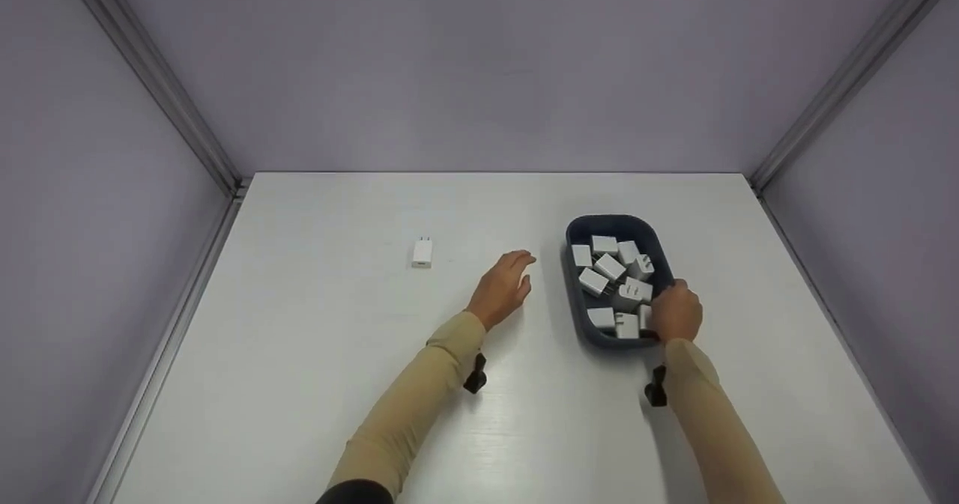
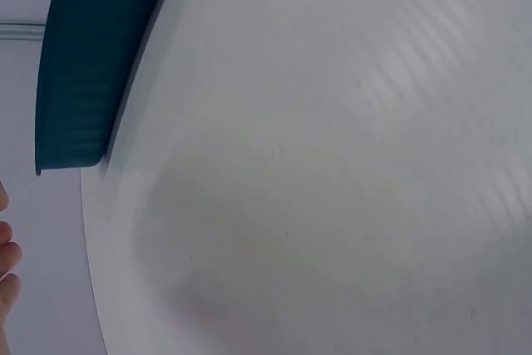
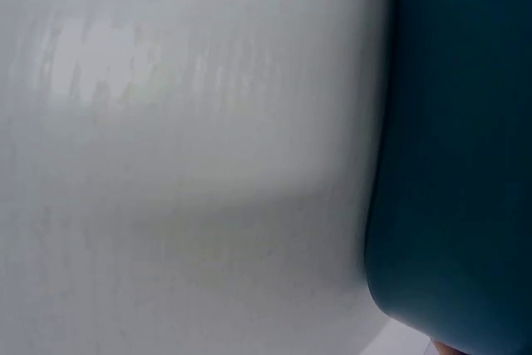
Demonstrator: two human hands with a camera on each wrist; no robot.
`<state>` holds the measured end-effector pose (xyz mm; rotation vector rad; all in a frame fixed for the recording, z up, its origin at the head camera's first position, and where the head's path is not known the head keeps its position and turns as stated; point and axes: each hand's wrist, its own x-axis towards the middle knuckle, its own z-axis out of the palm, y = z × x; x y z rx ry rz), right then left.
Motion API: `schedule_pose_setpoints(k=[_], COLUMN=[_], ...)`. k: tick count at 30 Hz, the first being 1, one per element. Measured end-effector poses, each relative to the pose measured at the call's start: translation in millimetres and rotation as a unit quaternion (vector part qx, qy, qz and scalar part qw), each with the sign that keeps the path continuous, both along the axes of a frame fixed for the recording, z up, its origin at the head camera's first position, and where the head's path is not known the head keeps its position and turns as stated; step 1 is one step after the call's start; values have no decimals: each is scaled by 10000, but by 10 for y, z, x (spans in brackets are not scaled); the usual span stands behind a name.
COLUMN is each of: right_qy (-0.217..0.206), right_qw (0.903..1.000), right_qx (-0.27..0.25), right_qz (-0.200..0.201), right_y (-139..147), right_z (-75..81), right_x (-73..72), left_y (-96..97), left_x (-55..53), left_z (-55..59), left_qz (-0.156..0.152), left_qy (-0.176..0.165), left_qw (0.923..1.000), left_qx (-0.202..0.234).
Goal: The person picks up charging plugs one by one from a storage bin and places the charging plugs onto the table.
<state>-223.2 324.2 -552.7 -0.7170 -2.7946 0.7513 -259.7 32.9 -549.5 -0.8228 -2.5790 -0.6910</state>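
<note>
A dark blue-green plastic tray (image 1: pixel 575 311) stands on the right half of the table, holding several white charger plugs (image 1: pixel 593 281) that lie jumbled inside. My right hand (image 1: pixel 676 311) grips the tray's right side near its front corner, fingers over the rim. To the left of the tray, my left hand (image 1: pixel 500 288) hovers with loosely bent fingers and nothing in them. One white charger plug (image 1: pixel 422 253) lies by itself farther left, its prongs pointing away. In the left wrist view the tray's outer wall (image 2: pixel 96 72) shows above the left fingertips (image 2: pixel 8 257); the right wrist view shows its wall (image 3: pixel 457 164) close up.
The white table (image 1: pixel 300 324) is bounded by a grey back wall (image 1: pixel 479 77) and side walls with metal corner posts (image 1: pixel 161 77). Black wrist cameras (image 1: pixel 476 374) hang at both sleeves.
</note>
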Motion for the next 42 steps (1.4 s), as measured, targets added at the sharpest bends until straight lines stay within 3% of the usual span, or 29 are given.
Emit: schedule_pose_setpoints(k=[4,19,30,42], right_qy=[3,77,-6,-142], right_qw=[10000,9999,10000,9998], right_qx=[14,102,-19,-95], right_qz=[2,-27,-40,-37], right_y=[10,2,12,-3], right_z=[-9,-34,-34,-18], right_x=[-2,-25,-26,-19], left_y=[130,448,736,930], left_x=[53,250,382,444], left_z=[26,111,195,143], left_qz=[-163,-796,-1365,-1156], left_qy=[-80,577,249,187], left_qw=[9998,9951,9891,9884], left_qx=[74,-105,-495,-963])
